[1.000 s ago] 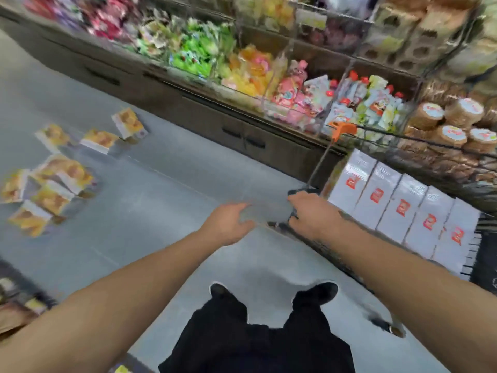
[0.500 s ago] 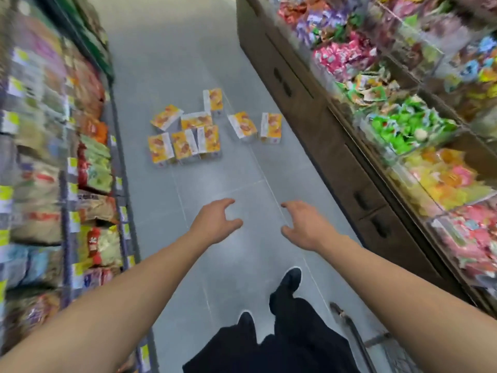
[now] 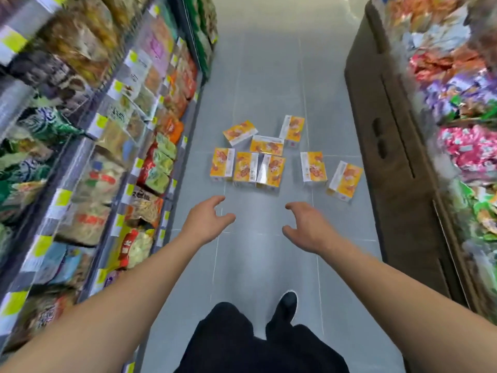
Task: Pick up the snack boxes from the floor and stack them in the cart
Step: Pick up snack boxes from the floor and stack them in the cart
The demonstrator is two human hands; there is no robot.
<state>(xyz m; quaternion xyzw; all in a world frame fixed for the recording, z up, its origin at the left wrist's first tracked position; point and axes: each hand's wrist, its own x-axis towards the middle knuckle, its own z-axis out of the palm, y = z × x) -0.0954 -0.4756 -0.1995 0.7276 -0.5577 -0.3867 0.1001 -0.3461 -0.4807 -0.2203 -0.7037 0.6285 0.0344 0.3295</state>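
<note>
Several yellow-orange snack boxes [image 3: 269, 157] lie scattered on the grey tiled floor ahead in the aisle. One box [image 3: 344, 180] lies furthest right, close to the brown counter. My left hand [image 3: 205, 220] and my right hand [image 3: 305, 223] are stretched forward at waist height, short of the boxes, fingers loosely spread and holding nothing. The cart is out of view.
Shelves of bagged snacks [image 3: 107, 146] line the left side of the aisle. A brown counter with drawers [image 3: 390, 146] topped by candy bins [image 3: 457, 90] runs along the right. My dark trousers and black shoe [image 3: 286, 305] show below, on the grey floor [image 3: 258, 63].
My view has swung from the cart to face down the aisle. My right hand let go of the cart handle. The boxes now lie straight ahead and nearer.
</note>
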